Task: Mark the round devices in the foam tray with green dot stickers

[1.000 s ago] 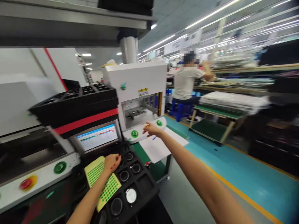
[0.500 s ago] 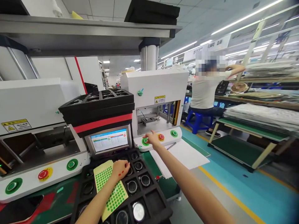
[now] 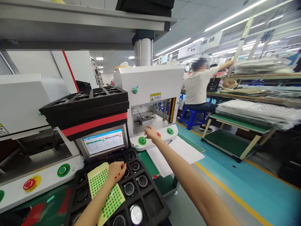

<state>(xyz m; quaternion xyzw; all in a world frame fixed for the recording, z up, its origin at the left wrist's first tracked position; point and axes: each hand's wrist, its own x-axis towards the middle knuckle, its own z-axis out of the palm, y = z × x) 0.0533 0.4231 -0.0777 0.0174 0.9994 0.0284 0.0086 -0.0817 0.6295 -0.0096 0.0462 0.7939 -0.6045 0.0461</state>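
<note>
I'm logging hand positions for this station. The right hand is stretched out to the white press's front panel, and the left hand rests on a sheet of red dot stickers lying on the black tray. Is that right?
Not quite: the sticker sheet is yellow with green dots, not red, as the head view shows. The rest holds: the right hand is stretched out to the white press's front panel, and the left hand rests on that sheet on the black tray.

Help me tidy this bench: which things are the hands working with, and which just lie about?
In hand:
left hand on sticker sheet, over black parts tray
right hand at white press's button panel

Lying about:
stacked black trays
touchscreen
white paper
</note>
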